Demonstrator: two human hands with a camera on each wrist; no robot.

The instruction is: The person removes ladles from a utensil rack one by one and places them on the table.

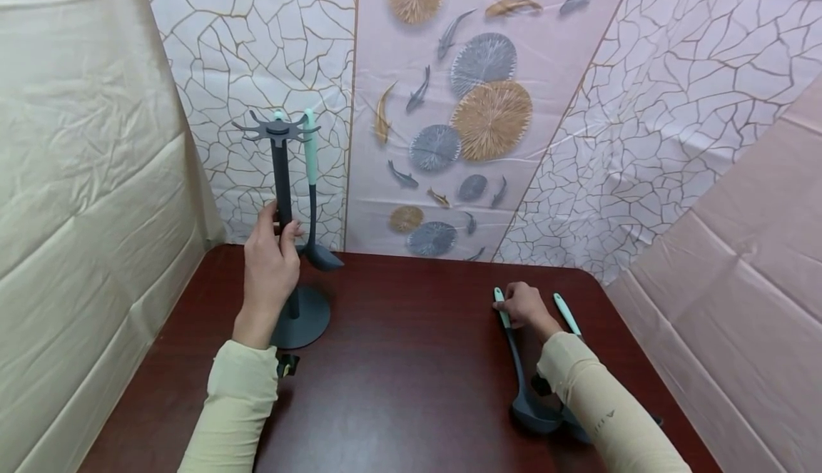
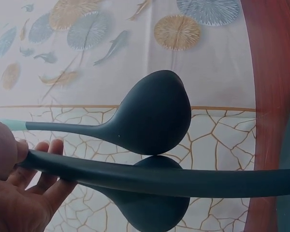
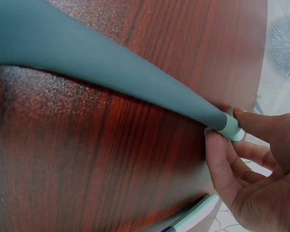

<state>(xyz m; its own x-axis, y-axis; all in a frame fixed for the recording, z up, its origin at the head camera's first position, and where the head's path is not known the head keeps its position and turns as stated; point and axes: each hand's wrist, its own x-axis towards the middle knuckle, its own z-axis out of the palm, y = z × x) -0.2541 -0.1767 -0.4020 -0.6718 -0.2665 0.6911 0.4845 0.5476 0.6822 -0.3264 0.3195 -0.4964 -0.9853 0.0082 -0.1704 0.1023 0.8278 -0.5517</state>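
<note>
Across the surface (image 1: pixel 398 366), the right hand (image 1: pixel 523 304) is pinching a likely light, stiff ladle (image 1: pixel 517 366) by its handle (image 3: pixel 230 128), the surest hold; the left hand (image 1: pixel 272 259) is gripping a stand (image 1: pixel 281 173).

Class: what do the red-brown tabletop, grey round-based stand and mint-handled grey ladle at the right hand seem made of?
Tabletop: wood or wood-look laminate, glossy; streaked grain, soft reflections.
Stand: possibly plastic or coated metal, matte; even colour.
Ladle: probably nylon or silicone, matte; smooth, dull sheen.
</note>
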